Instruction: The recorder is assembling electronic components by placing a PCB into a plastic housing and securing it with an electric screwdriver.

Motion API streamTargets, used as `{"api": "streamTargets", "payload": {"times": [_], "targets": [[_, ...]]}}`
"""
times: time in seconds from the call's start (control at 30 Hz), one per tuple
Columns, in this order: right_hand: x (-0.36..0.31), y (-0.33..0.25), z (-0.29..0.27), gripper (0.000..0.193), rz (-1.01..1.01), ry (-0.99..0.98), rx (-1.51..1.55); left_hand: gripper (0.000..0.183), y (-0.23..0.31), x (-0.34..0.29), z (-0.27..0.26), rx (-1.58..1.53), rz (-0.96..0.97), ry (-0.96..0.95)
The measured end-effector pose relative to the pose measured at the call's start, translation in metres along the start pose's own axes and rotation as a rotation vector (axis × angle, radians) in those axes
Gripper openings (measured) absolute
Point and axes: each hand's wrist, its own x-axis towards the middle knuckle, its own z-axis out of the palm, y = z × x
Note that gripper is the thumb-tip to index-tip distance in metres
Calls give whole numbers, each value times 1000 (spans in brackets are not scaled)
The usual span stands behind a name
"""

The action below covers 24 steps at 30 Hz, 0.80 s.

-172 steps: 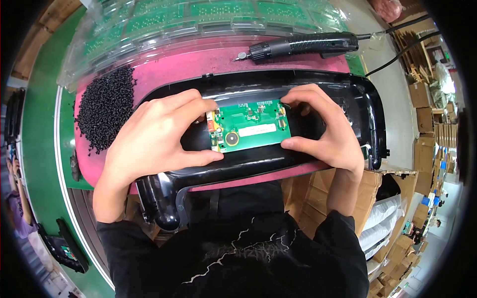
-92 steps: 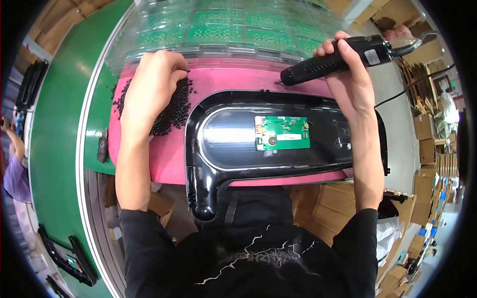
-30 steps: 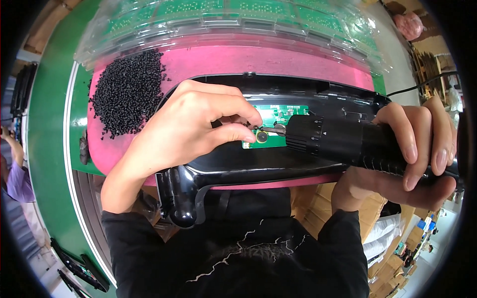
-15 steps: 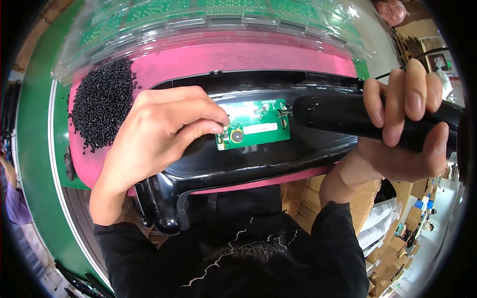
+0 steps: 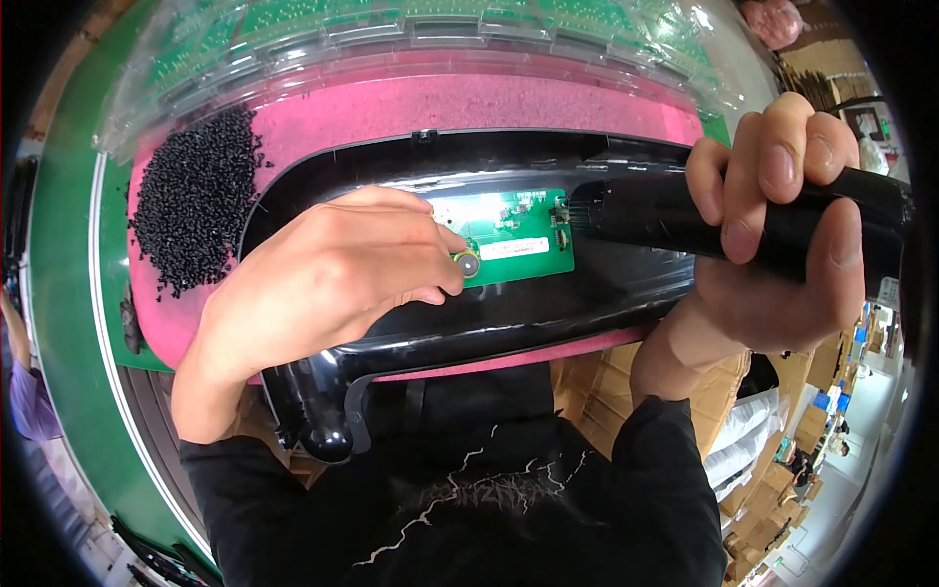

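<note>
A green circuit board (image 5: 528, 264) lies inside a glossy black curved plastic housing (image 5: 509, 318). My left hand (image 5: 333, 269) is bent over the board's left end, fingertips drawn together at its edge beside a round buzzer (image 5: 469, 264). The fingers hide that end of the board. My right hand (image 5: 782, 215) is wrapped round a black electric screwdriver (image 5: 655, 210), held nearly level. Its narrow end points left at the connector (image 5: 560, 215) on the board's right edge; whether the tip touches it I cannot tell.
A heap of tiny black screws (image 5: 196, 205) sits on the pink mat (image 5: 411, 103), left of the housing. Clear plastic trays (image 5: 440, 44) with green boards line the far side. A cardboard box (image 5: 704, 377) stands below right. Part of another person (image 5: 37, 401) shows at far left.
My left fingers have moved from a pinch at the board's left corner to a curled hold nearer the buzzer. My right hand and the screwdriver have shifted slightly up and left.
</note>
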Motion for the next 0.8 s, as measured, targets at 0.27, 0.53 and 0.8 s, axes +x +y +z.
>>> {"api": "streamTargets", "payload": {"times": [0.27, 0.53, 0.8], "targets": [[3, 1, 4, 29, 49, -72, 109, 8, 1, 1, -2, 11, -103, -64], [3, -3, -9, 29, 119, -41, 11, 8, -1, 0, -2, -12, -70, -62], [6, -1, -8, 29, 130, -78, 5, 9, 0, 0, -2, -27, -88, -56]]}}
